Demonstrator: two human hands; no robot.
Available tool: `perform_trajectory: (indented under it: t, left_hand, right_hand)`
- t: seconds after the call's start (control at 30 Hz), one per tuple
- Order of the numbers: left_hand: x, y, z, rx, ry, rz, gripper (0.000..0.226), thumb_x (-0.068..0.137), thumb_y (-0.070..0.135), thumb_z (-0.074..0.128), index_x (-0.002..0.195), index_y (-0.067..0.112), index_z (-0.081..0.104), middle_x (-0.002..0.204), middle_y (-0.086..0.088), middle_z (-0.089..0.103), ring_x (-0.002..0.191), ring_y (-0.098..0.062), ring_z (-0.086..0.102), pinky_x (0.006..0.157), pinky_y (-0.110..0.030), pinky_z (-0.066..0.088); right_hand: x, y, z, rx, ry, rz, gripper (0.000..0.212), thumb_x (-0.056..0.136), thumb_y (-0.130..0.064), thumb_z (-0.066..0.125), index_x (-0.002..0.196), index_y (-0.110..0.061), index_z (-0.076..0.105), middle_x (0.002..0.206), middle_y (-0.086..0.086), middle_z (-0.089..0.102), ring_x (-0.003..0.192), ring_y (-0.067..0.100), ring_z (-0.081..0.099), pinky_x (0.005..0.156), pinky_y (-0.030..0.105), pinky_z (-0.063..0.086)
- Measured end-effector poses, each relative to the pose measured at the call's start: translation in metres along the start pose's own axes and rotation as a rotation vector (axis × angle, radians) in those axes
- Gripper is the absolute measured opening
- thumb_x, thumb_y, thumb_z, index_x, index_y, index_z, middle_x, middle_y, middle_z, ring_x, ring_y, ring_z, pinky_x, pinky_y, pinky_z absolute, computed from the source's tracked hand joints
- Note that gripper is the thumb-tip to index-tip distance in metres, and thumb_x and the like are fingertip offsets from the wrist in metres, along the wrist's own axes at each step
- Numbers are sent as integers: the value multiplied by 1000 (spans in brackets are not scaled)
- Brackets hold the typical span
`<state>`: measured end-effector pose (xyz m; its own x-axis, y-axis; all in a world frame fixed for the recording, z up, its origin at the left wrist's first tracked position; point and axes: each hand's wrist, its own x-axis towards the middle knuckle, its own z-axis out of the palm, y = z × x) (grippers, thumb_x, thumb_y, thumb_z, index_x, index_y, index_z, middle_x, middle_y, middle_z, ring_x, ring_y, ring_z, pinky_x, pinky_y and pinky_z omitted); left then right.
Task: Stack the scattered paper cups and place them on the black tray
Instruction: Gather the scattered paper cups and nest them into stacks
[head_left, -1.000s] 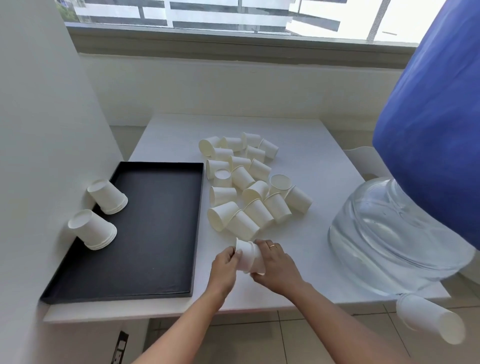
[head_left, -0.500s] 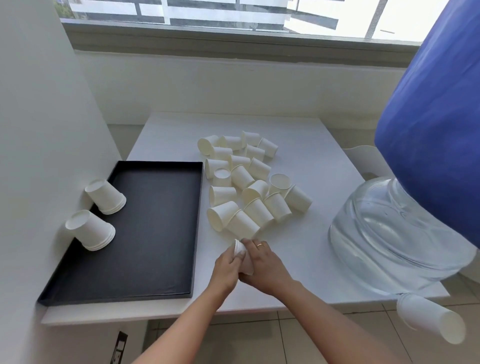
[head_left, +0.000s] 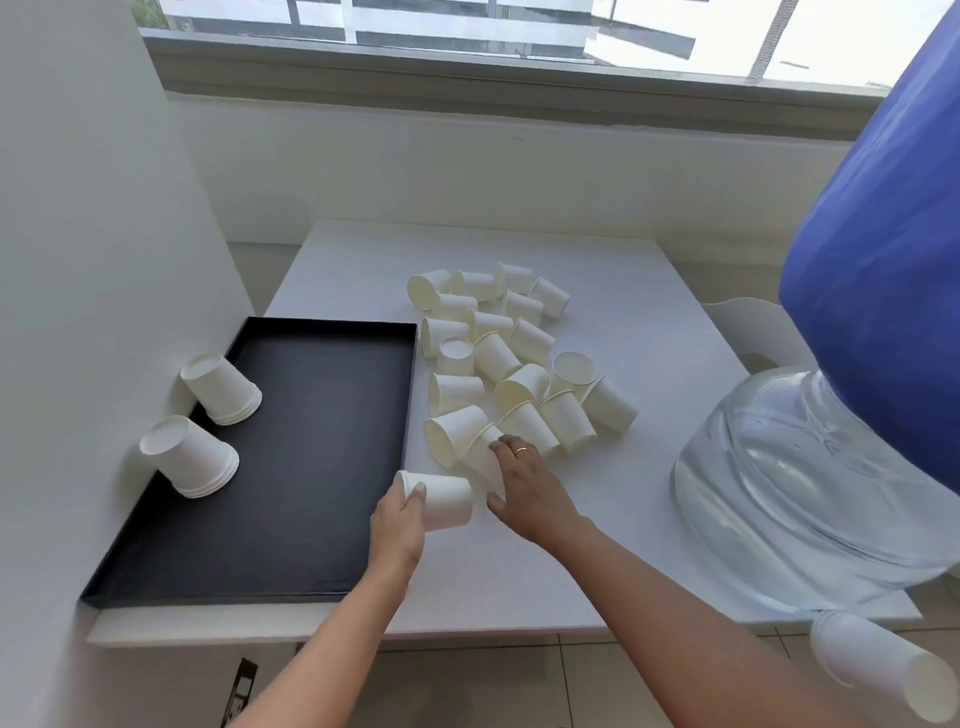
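Gripping a paper cup (head_left: 445, 501) by its base end, our left hand (head_left: 397, 525) has thumb and fingers curled round it. The cup lies sideways in the air with its mouth pointing away from the black tray (head_left: 311, 447), just off the tray's right edge, over the white surface (head_left: 639, 519). We cannot tell whether it is one cup or a nested few.

Our right hand (head_left: 527, 488) is just beyond the held cup, further from the tray. Its fingers are stretched out, the thumb spread apart and nothing clasped. The fingertips (head_left: 501, 444) touch a cup at the near edge of the loose pile (head_left: 498, 358). A ring (head_left: 521, 451) shows on one finger.

The pile spreads over the surface right of the tray, most cups on their sides and touching one another.

On the tray, along its left edge, two short stacks sit mouth down and tilted against the white wall: the far stack (head_left: 221, 389) and the near stack (head_left: 189, 457).

Well to the right of the tray a clear water jug (head_left: 805, 467) rests on the surface under a blue cover (head_left: 883, 249). Another white cup (head_left: 878, 670) shows below the surface's near right corner.
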<state>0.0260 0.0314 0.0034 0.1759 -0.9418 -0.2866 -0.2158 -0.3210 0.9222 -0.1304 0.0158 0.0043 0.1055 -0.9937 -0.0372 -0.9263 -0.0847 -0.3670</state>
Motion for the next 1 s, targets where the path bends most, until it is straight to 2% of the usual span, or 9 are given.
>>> perform_trajectory:
  t: [0.13,0.27,0.5,0.7,0.8,0.9,1.0]
  left_hand:
    - [7,-2,-10,-22,28,-1,30,98,20,38,121,7,53,104,-7,53,93,-22,48,79,-31,35]
    - [13,-2,-13,-38,19,5,31,98,21,38,119,6,54,107,-10,56,95,-22,49,79,-31,37]
    - [21,-1,-13,-34,26,42,34,99,25,34,112,4,57,102,-11,58,89,-21,51,69,-29,36]
    - [24,-1,-17,-25,57,63,30,99,25,33,102,7,57,97,-8,56,89,-22,50,70,-31,37]
    - [26,-4,-22,-25,86,76,35,99,25,33,112,3,57,98,-8,57,91,-22,51,66,-29,37]
    - [28,-6,-24,0,102,76,41,99,27,33,127,2,50,111,-14,58,99,-25,51,79,-31,38]
    - [30,-7,-25,30,98,98,43,100,28,31,128,2,49,118,-17,57,104,-28,52,82,-33,40]
  right_hand:
    - [18,-1,0,-23,-49,41,74,87,-22,58,146,-5,16,153,11,20,141,23,16,108,30,30]
    - [18,-2,11,-72,-107,63,84,87,-27,57,148,-5,4,155,10,15,144,23,13,115,35,25]
    - [12,-3,22,-115,-22,67,73,85,-27,56,145,-10,17,140,9,33,132,26,27,103,33,38]
    - [19,-6,23,-133,-118,78,83,83,-40,62,145,-9,18,142,8,35,135,25,29,103,35,38]
    - [19,-9,29,-187,-155,65,73,81,-40,63,139,-12,28,133,7,43,124,26,39,97,34,38]
    - [13,-8,33,-170,-182,84,66,77,-35,66,132,-14,35,129,4,42,121,24,40,93,33,41]
    - [7,-5,32,-125,-185,93,66,76,-31,65,132,-16,34,129,2,42,122,22,39,87,34,44]
